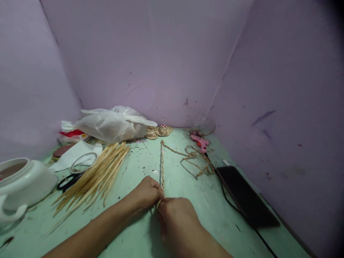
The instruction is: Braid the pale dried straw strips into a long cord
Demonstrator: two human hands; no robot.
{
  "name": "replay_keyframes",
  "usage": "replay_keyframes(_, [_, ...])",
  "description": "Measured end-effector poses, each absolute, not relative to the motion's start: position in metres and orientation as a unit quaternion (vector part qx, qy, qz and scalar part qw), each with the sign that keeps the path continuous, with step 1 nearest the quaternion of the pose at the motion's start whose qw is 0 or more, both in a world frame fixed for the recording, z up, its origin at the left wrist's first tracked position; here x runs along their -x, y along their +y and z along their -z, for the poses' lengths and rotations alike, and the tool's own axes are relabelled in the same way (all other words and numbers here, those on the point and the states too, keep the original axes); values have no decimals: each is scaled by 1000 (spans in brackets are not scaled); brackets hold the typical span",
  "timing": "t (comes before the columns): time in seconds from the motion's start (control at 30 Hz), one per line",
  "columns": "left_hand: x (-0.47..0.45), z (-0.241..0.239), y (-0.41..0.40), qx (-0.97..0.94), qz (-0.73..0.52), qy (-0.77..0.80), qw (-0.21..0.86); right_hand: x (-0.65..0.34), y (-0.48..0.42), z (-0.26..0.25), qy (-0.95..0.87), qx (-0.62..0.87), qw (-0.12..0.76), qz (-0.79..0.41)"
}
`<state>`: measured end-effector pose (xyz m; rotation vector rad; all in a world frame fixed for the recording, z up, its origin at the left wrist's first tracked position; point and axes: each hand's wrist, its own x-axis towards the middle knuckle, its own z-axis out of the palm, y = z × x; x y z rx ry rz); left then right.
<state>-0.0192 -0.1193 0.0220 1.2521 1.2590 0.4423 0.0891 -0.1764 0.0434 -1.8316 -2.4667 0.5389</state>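
Observation:
A thin braided straw cord (162,163) runs straight from my hands to a point farther up the table, then bends right into a loose tangle. My left hand (149,191) pinches the near end of the braid. My right hand (178,215) meets it there, its fingers closed on the same end, where short loose strands poke out below. The fingertips hide exactly how the strands cross. To the left lies a bundle of dry straw strips (99,175), fanned out towards me.
Left of the bundle are black-handled scissors (68,182), a wire ring (84,163) and a white pot (32,181). A plastic bag (113,123) and small woven straw hats (162,131) sit by the wall. At right are a pink glue gun (201,143), its cable and a dark phone (245,195).

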Motion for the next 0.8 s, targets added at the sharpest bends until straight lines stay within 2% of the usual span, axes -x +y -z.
replay_keyframes(0.07, [24,-22,-116,-566,-174,522,614,-102,-167,-46,-759,609,89,-210])
replay_keyframes(0.17, [28,-28,-115,-559,-162,503,638,-115,-150,-42,-641,656,262,-299])
replay_keyframes(0.27, [29,-33,-116,-550,-156,501,650,-112,-139,-30,-524,580,291,-553])
replay_keyframes(0.33, [28,-33,-116,-557,-148,499,647,-106,-138,-22,-452,547,286,-644])
replay_keyframes(0.43, [28,-28,-115,-584,-137,503,622,-101,-138,-14,-456,568,286,-622])
replay_keyframes(0.63, [36,-22,-112,-703,-60,535,464,-105,-133,-5,-496,573,314,-571])
replay_keyframes(0.8, [68,-44,-91,-751,20,498,434,-103,-133,-1,-482,575,327,-575])
